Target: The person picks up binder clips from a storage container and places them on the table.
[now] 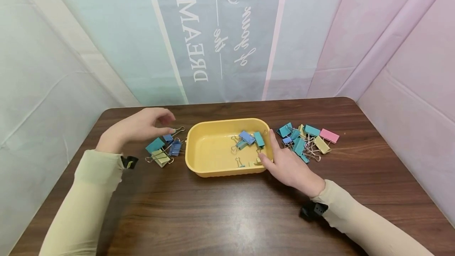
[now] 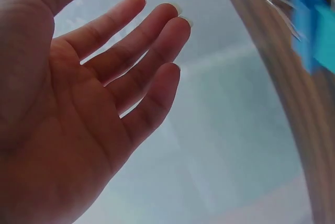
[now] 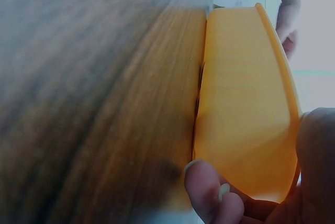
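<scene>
A yellow plastic tray (image 1: 209, 151) stands mid-table, holding several binder clips, among them a blue clip (image 1: 247, 137) and a teal clip (image 1: 259, 140), at its right end. My right hand (image 1: 289, 165) grips that end; in the right wrist view the thumb lies over the rim and the fingers (image 3: 201, 185) curl against the outer wall (image 3: 246, 103). My left hand (image 1: 138, 125) hovers over the left pile of binder clips, which has a teal clip (image 1: 155, 145), a yellow clip (image 1: 161, 159) and a blue clip (image 1: 175, 148). Its palm (image 2: 63, 119) is empty, fingers loosely bent.
Right of the tray lies another pile of binder clips, with a pink clip (image 1: 329, 135), a yellow clip (image 1: 322, 145) and several teal ones. A printed cloth (image 1: 227, 70) hangs behind the brown wooden table (image 1: 199, 216). Pale cloth flanks both sides.
</scene>
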Demonstrator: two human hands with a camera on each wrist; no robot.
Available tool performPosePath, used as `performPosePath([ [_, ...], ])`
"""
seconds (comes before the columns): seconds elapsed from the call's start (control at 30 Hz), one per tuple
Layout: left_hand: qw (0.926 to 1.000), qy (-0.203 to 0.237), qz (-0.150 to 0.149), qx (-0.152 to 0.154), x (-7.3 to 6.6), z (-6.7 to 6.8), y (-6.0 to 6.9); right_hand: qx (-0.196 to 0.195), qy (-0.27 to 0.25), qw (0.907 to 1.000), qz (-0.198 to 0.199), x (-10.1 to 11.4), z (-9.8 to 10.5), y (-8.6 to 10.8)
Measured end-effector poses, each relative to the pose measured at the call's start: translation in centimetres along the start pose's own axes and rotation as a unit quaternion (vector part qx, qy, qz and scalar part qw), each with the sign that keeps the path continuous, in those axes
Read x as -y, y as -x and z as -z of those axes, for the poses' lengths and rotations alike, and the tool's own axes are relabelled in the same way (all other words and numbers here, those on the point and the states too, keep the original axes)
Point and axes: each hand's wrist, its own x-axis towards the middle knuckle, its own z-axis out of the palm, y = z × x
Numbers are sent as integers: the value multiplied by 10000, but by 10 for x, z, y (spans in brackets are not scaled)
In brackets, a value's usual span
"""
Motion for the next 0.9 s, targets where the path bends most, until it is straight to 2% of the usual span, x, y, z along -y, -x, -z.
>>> performPosePath([
  [0.13, 9996, 111, -257, 102, -27, 1, -16, 32, -49, 10000, -27, 0, 1, 0],
  [0.27, 9962, 9, -856, 143, -53, -1, -38, 44, -44, 10000, -31, 0, 1, 1],
  [0.37, 9913, -218, -1282, 191, -70, -8, -57, 28, -14, 10000, -33, 1, 1, 1],
  [0.53, 9836, -379, -1689, 502, -94, -25, -84, -10, 69, 9999, -85, 3, 0, 2],
  [0.7, 9790, -564, -1688, 990, -118, -43, -110, -20, 146, 9998, -155, 4, 1, 2],
  [0.9, 9742, -948, -1464, 1430, -137, -62, -133, -4, 158, 9998, -147, 5, 2, 1],
])
